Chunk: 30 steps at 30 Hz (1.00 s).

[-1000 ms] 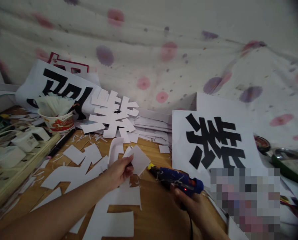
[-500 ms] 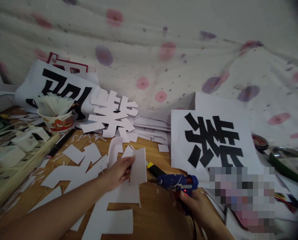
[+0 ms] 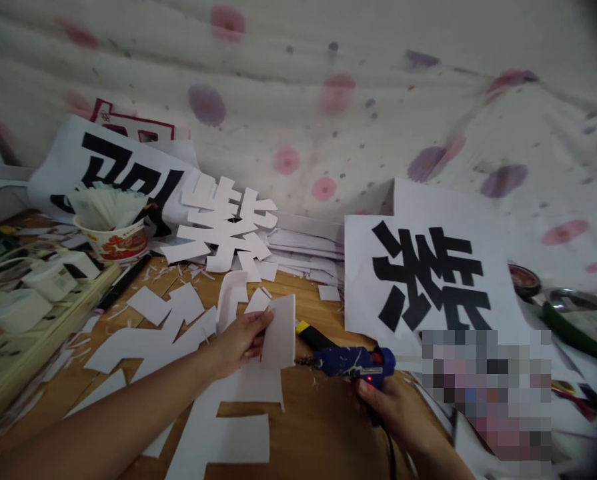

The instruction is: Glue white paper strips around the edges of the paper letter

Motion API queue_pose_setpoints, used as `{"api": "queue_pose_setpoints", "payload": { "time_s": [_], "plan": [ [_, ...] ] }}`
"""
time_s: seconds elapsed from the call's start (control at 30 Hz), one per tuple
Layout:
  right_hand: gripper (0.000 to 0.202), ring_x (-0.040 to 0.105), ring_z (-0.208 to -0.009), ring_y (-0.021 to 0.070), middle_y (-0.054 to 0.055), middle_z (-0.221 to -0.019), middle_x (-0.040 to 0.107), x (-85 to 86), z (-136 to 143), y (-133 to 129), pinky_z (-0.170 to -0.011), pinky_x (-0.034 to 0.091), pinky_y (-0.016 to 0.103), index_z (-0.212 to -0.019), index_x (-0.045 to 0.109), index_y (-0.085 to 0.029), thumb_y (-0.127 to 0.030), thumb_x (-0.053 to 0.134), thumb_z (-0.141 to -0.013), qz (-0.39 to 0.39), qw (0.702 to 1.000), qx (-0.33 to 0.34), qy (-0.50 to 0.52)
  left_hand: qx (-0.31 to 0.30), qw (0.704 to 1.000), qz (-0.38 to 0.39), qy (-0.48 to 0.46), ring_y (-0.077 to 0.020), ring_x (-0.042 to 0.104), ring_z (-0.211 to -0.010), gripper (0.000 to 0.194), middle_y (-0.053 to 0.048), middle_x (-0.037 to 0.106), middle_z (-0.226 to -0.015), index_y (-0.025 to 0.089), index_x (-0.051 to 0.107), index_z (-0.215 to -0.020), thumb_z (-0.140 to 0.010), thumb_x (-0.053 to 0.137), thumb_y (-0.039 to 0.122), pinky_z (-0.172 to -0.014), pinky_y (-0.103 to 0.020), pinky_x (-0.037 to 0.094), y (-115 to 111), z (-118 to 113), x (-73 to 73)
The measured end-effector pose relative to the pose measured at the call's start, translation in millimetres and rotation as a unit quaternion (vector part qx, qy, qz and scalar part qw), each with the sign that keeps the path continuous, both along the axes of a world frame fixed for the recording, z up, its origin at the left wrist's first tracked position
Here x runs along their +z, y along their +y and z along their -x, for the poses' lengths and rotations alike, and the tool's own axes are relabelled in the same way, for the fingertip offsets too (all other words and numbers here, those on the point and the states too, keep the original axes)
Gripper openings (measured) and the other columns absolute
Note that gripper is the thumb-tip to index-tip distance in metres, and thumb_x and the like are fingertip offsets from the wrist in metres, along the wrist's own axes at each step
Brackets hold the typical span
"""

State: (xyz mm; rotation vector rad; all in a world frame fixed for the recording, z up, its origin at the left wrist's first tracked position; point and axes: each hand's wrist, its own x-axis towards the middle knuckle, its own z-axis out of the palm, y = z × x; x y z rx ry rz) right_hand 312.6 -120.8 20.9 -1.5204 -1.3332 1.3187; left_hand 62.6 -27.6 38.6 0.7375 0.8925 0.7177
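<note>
My left hand (image 3: 245, 340) pinches a small white foam board piece (image 3: 281, 333), held upright above the table. Closed round the handle of a blue glue gun (image 3: 351, 362) is my right hand (image 3: 385, 403); a red light glows on the gun, and strands of dried glue cling to it. The gun's nozzle is at the right edge of the held piece; whether it touches, I cannot tell. Beneath my left hand and forearm lies a large white cut-out character (image 3: 228, 427). A yellow-and-black utility knife (image 3: 313, 337) rests just behind the gun.
At the left stand a paper bowl of glue sticks (image 3: 121, 243) and a power strip (image 3: 8, 360) with plugs. A white cut-out (image 3: 223, 230) leans at the back. Printed character sheets (image 3: 358, 267) stand on both sides. Scraps litter the wooden table (image 3: 323, 433).
The glue gun has shifted slightly left, bringing its nozzle to the edge of the held piece. My left hand keeps its grip on the piece. The view has shifted slightly.
</note>
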Motion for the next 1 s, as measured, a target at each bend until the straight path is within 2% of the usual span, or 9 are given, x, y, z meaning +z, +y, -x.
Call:
{"api": "queue_pose_setpoints", "payload": {
  "time_s": [0.4,0.67,1.0],
  "plan": [
    [0.056,0.033,-0.047,0.0089,-0.004,-0.052,0.036,1.6,1.6,1.2,-0.043,0.027,0.022,-0.058,0.043,-0.02,-0.075,0.053,-0.06,0.008,0.999,0.0,-0.031,-0.007,1.0,0.007,0.02,-0.0035,0.038,-0.042,0.042,0.005,0.049,-0.056,0.015,0.055,-0.079,-0.061,0.072,0.049,-0.04,-0.018,0.016,-3.5,0.2,6.7],
    [0.056,0.033,-0.049,0.009,-0.004,-0.053,0.037,7.2,3.3,1.6,-0.045,0.027,0.022,-0.06,0.047,-0.019,-0.073,0.056,-0.06,-0.009,1.0,-0.01,-0.021,-0.06,0.998,-0.021,0.023,-0.0024,0.02,-0.039,0.043,0.011,0.032,-0.046,0.016,0.051,-0.075,-0.063,0.07,0.053,-0.041,-0.021,0.008,-3.5,0.9,7.2],
    [0.054,0.036,-0.05,0.0092,-0.003,-0.055,0.039,5.1,2.5,1.4,-0.044,0.029,0.022,-0.064,0.048,-0.018,-0.07,0.059,-0.061,-0.006,1.0,-0.024,-0.008,-0.093,0.995,-0.032,0.033,-0.0031,0.017,-0.04,0.042,0.011,0.03,-0.048,0.017,0.049,-0.075,-0.066,0.067,0.054,-0.042,-0.022,0.007,-1.6,3.4,1.3]
  ]
}}
